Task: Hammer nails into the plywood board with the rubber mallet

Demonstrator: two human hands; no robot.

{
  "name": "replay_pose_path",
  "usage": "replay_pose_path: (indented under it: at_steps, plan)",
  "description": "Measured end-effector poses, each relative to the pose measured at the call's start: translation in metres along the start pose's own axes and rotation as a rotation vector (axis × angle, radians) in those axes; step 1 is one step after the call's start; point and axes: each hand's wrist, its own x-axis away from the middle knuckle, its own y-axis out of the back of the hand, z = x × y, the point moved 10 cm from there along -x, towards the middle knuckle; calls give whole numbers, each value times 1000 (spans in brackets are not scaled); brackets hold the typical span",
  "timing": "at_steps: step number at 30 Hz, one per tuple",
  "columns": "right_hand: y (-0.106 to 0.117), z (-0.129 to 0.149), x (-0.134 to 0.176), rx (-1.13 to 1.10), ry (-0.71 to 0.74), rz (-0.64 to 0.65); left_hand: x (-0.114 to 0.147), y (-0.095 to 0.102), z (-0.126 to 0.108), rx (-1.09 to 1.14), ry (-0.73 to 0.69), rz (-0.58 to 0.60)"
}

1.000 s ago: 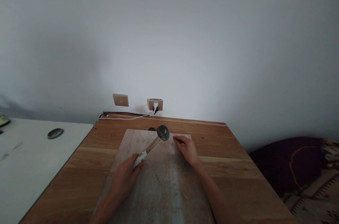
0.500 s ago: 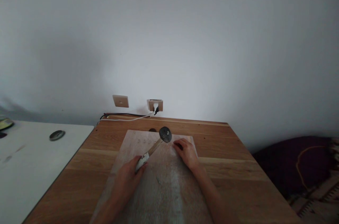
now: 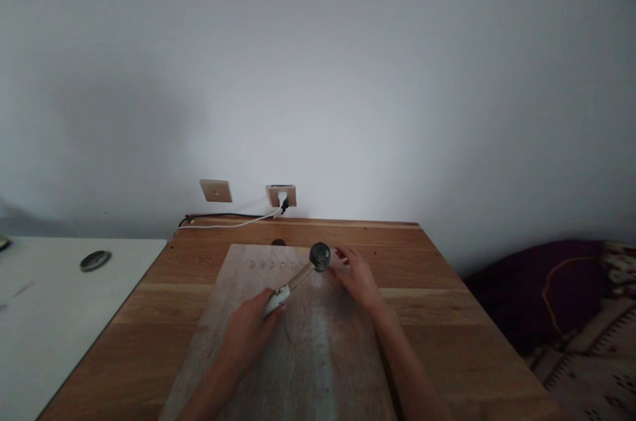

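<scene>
My left hand [image 3: 250,325] is closed around the pale, worn grip of a mallet [image 3: 301,274] with a wooden handle. Its round dark head points away to the right, over the far part of a wooden board [image 3: 308,355]. My right hand [image 3: 358,278] is just right of the mallet head, at the board's far right corner, thumb and fingers apart. The head covers what lies behind it. Small nail-like points [image 3: 271,264] stand in a row along the board's far edge. A thin, small piece [image 3: 287,335] lies mid-board, too small to name.
The board rests on a brown wooden table [image 3: 437,305] against a white wall. Cables [image 3: 223,225] run along the table's back edge to a wall socket [image 3: 282,196]. On the left, a white surface [image 3: 59,328] bears a dark round dish [image 3: 95,260]. Purple cloth [image 3: 536,288] lies right.
My right hand has opened its fingers and moved slightly right. The mallet head now sits closer to that hand. The view has turned slightly right.
</scene>
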Motion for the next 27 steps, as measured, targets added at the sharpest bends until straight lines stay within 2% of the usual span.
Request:
replay_pose_path:
  at_steps: [2, 4, 8, 10, 12, 14, 17, 22, 27]
  plan:
    - [14, 0, 1, -15, -12, -27, 0, -1, 1, -2, -3, 1]
    - [20, 10, 6, -20, -3, 2, 0, -3, 3, -6, 10, 5]
    - [5, 58, 31, -6, 74, 172, -1, -6, 7, 31, 31, 10]
    - [-15, 94, 54, 25, 194, 280, -2, -6, 9, 64, 19, -6]
    - [-43, 131, 83, 105, 411, 415, -1, -5, 10, 87, 5, -30]
    - [-65, 156, 110, 253, 638, 460, 0, -3, 11, 94, -1, -61]
    - [-83, 163, 128, 414, 820, 444, 1, -1, 14, 103, 0, -94]
    - [-80, 159, 131, 505, 895, 393, 4, 1, 11, 139, -16, -113]
    - [-78, 168, 141, 468, 967, 428, 6, 1, 9, 136, -5, -103]
